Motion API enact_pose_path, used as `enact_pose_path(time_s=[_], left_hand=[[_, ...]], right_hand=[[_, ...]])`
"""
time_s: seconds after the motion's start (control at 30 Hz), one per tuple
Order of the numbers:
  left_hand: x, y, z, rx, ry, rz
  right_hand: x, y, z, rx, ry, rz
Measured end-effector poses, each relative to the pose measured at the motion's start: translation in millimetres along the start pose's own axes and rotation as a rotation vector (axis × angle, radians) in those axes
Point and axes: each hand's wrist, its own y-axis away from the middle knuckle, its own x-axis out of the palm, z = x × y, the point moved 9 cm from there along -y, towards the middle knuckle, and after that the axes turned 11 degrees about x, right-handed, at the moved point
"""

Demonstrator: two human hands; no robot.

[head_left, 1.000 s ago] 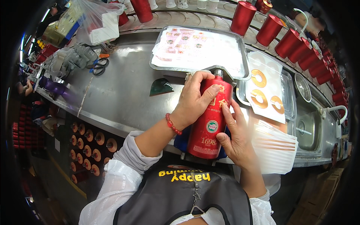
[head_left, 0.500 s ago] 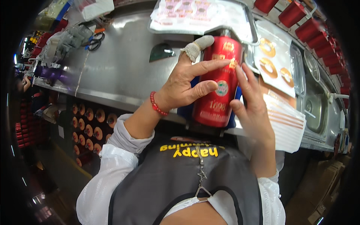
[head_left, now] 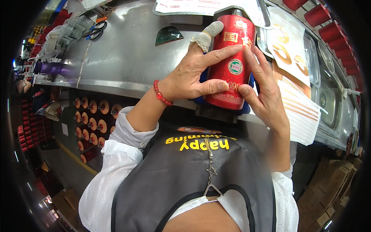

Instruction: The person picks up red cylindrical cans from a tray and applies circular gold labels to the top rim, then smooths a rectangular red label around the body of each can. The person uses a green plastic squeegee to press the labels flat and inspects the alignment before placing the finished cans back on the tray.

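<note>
A red bottle [head_left: 224,71] with gold print and a round pale green-and-pink decal lies on its side in a blue-padded cradle [head_left: 246,109], neck pointing away from me. My left hand [head_left: 189,73] is spread over its left side, with index finger and thumb stretched out against the surface. The finger cover [head_left: 206,37] of knitted cloth sits on a raised finger of that hand, beside the bottle's shoulder. From the right, my right hand [head_left: 267,87] rests extended fingertips and thumb on the bottle. Left of the neck lies a dark green scraper-like piece [head_left: 168,34].
Printed sheets in a tray [head_left: 216,7] lie beyond the bottle. To the right are a sheet with gold rings [head_left: 284,50], striped paper [head_left: 297,112] and a sink [head_left: 329,102]. Scissors [head_left: 97,31] lie far left. Racked red bottles [head_left: 92,123] stand below the steel bench [head_left: 127,50].
The view has shifted, so the bench and bottle appear higher. My right fingers have moved closer to my left fingertip on the bottle, and its thumb now touches the lower part.
</note>
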Motion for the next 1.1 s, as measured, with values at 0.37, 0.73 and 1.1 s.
enact_pose_path(time_s=[0.37, 0.73, 1.1], left_hand=[[0.7, 1.8, -0.7, 0.017, -0.055, 0.014], [1.0, -0.4, -5.3, 0.002, -0.047, 0.000], [6.2, 2.8, -3.3, 0.010, 0.046, -0.013]], right_hand=[[-1.7, -1.5, -2.2, -0.051, -0.048, 0.002], [-1.5, -2.9, -7.2, -0.037, -0.032, 0.067], [-1.7, -4.5, -9.0, -0.041, -0.078, 0.098]])
